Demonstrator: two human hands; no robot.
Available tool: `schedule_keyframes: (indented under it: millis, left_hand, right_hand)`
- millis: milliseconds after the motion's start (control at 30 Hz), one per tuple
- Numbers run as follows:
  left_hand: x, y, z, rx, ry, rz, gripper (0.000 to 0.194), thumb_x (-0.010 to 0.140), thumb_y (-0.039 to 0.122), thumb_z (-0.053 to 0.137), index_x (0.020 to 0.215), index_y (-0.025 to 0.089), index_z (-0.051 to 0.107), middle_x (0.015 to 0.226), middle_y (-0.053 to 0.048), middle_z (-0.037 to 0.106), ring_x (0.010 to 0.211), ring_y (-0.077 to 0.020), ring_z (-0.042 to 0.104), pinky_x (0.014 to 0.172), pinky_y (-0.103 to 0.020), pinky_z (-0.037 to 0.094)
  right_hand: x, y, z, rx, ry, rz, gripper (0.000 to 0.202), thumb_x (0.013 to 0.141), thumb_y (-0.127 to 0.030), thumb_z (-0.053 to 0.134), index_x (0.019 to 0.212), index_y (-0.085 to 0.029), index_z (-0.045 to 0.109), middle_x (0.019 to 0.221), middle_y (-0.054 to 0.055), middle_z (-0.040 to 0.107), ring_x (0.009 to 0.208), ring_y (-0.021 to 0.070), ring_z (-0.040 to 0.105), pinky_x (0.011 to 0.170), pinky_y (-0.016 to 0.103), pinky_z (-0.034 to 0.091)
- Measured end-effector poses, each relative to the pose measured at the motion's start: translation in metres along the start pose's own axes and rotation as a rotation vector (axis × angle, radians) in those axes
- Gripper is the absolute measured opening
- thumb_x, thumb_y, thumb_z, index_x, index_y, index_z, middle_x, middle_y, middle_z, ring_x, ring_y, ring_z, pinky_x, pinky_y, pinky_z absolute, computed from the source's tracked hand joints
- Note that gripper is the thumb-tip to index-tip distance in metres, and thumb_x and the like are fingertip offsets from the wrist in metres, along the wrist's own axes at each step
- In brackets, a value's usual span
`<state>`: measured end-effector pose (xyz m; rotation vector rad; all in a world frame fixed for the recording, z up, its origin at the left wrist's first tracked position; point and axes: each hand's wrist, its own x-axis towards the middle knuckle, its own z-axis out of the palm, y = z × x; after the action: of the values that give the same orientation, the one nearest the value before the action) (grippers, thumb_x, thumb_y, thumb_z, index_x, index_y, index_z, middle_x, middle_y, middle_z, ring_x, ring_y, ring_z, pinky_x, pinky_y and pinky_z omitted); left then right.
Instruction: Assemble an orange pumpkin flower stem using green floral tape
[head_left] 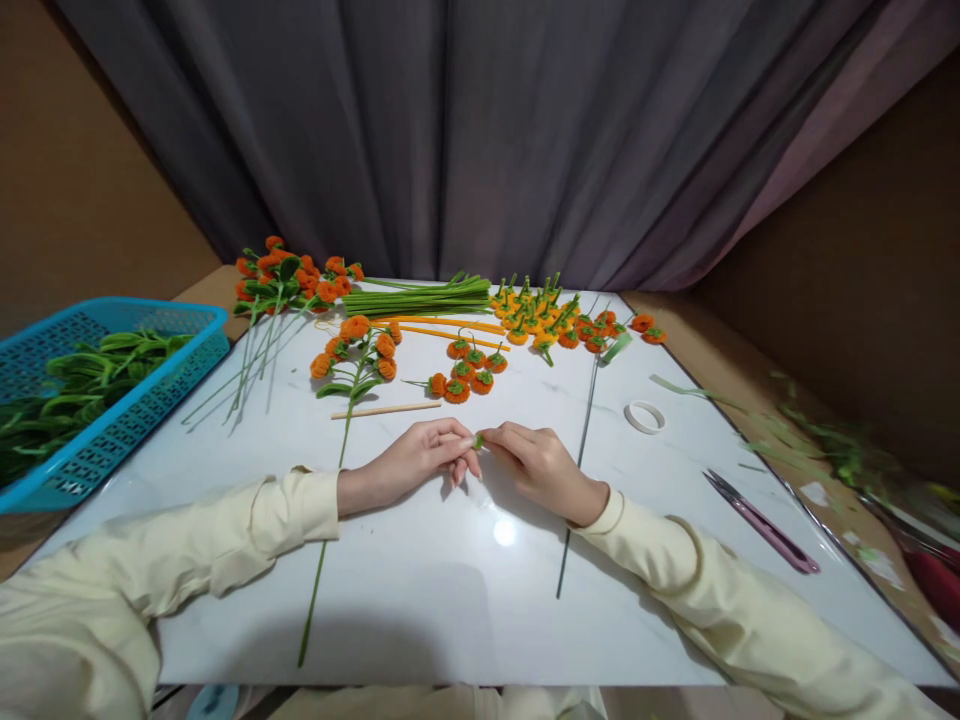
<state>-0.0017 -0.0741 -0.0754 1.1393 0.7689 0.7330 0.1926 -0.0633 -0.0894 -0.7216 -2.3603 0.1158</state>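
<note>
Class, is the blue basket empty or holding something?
Holding something: green leaf-like pieces lie piled inside the blue basket.

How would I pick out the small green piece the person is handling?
On the white tabletop, find where the left hand and right hand come together, near the middle. The small green piece is the speck between their fingers. Unlike the long green stems piled near the curtain, it is tiny and partly hidden by the fingers pinching it.

From where I operate, I can read no lettering, label, brand, number or sign anywhere in view.
</note>
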Motion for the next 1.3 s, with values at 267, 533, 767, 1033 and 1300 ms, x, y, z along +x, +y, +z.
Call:
schedule_keyframes:
  millis: [267,533,767,1033,1300]
  left_hand:
    - [-0.001,-0.004,0.0,0.197,-0.003,0.08,0.031,0.083,0.043,0.057,0.085,0.013,0.051,0.076,-0.005,0.067,0.053,-0.0085,0.053,0.053,-0.023,0.045]
    - [-0.005,-0.002,-0.001,0.302,-0.009,0.096,0.023,0.087,0.036,0.051,0.082,0.014,0.05,0.071,-0.004,0.066,0.048,-0.0069,0.047,0.046,-0.021,0.04]
    - [-0.008,-0.002,-0.001,0.466,-0.051,0.132,0.021,0.089,0.033,0.048,0.081,0.014,0.053,0.073,-0.005,0.066,0.048,-0.007,0.046,0.048,-0.02,0.04]
    - [-0.014,-0.006,-0.002,0.85,-0.072,0.347,0.02,0.091,0.024,0.043,0.081,0.014,0.058,0.06,0.002,0.06,0.045,-0.006,0.043,0.048,-0.017,0.034]
    - [-0.01,-0.005,-0.003,0.806,0.006,0.27,0.018,0.092,0.025,0.041,0.101,0.015,0.053,0.075,-0.001,0.067,0.052,-0.0075,0.048,0.054,-0.017,0.04]
  right_hand:
    - [0.001,0.0,0.0,0.064,0.015,0.037,0.021,0.092,-0.014,0.038,0.099,-0.015,0.058,0.07,0.003,0.061,0.054,0.0107,0.053,0.05,0.021,0.039]
    - [0.005,-0.004,-0.011,-0.29,-0.056,-0.267,0.029,0.087,-0.002,0.028,0.098,-0.007,0.054,0.062,0.003,0.056,0.046,0.013,0.044,0.046,0.025,0.03]
    - [0.008,-0.008,-0.017,-0.061,-0.22,-0.126,0.027,0.081,-0.004,0.033,0.09,-0.01,0.057,0.066,0.004,0.057,0.046,0.0117,0.042,0.045,0.024,0.028]
    - [0.015,-0.013,-0.021,0.348,-0.325,0.181,0.018,0.077,-0.005,0.046,0.073,-0.012,0.062,0.055,0.001,0.056,0.047,0.0086,0.044,0.048,0.018,0.033]
    - [0.018,-0.01,-0.027,0.26,-0.353,0.199,0.016,0.079,-0.007,0.047,0.081,-0.013,0.062,0.057,0.0,0.055,0.047,0.0091,0.041,0.048,0.019,0.032]
